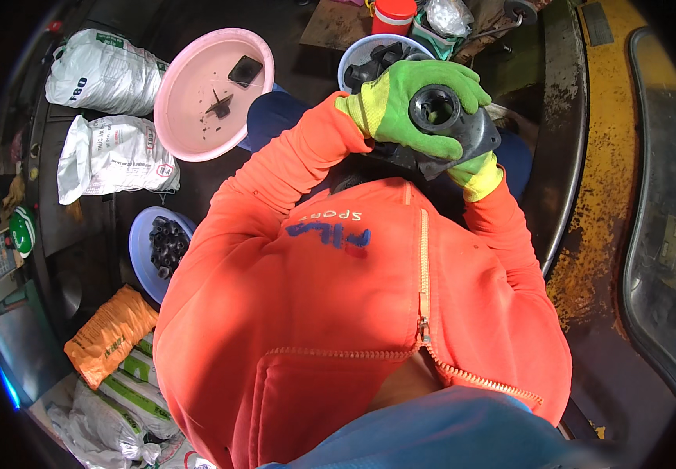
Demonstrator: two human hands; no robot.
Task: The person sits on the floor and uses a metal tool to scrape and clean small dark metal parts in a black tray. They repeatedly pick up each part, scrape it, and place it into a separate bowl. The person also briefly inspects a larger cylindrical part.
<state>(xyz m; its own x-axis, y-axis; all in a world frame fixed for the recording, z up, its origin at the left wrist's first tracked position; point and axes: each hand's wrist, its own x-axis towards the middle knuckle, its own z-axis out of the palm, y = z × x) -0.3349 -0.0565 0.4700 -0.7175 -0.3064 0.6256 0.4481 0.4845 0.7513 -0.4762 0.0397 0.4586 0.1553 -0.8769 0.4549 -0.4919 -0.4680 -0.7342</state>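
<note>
Both my hands wear green and yellow gloves and are raised close in front of my chest. My left hand (pixel 400 98) wraps around a black round part with a hollow centre (pixel 435 108). That round part sits on a grey metal plate-like piece (pixel 480 134). My right hand (pixel 475 173) grips the grey piece from below, and only its yellow cuff and part of the palm show. My orange zip jacket fills the lower middle of the view.
A pink basin (pixel 197 78) with a few small black parts lies at the upper left. A blue bowl (pixel 144 252) of black cylinders sits at left, another bowl (pixel 361 56) of black parts behind my hands. White sacks (pixel 111 152) and an orange bag (pixel 111 332) lie left. A rusty yellow metal edge (pixel 600 195) runs along the right.
</note>
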